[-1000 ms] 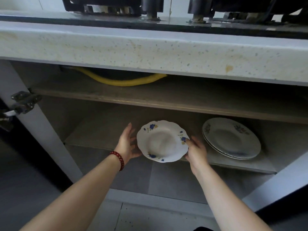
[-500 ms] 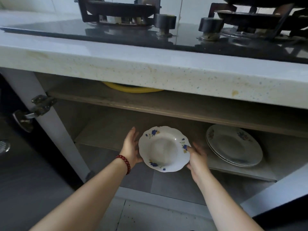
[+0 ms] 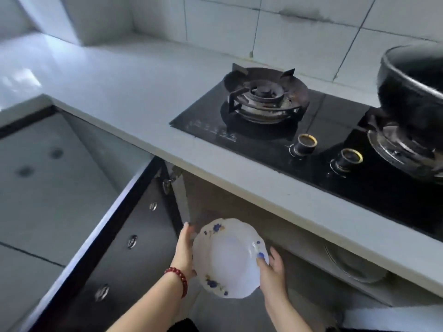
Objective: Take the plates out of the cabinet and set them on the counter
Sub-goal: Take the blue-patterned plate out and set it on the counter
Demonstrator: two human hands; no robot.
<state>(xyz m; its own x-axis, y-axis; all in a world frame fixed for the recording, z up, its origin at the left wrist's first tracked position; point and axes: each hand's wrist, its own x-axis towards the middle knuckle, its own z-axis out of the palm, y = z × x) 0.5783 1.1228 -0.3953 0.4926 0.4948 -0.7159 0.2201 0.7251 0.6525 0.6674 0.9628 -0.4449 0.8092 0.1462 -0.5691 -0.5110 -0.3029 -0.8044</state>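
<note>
A white plate with blue flowers (image 3: 227,257) is out of the cabinet, held in the air below the counter's front edge. My left hand (image 3: 184,250) holds its left rim, a red bead bracelet on the wrist. My right hand (image 3: 272,271) grips its right rim, thumb on the top face. A stack of plates (image 3: 352,264) lies on the cabinet shelf at the right, partly hidden under the pale counter (image 3: 124,92).
A black gas hob (image 3: 268,130) is set into the counter, with a dark wok (image 3: 412,77) on its right burner. The open cabinet door (image 3: 115,248) stands at the left. Grey floor tiles lie beyond it.
Both hands have lifted the plate out of the cabinet and up toward the counter edge. The view has risen from the shelf to above the counter.
</note>
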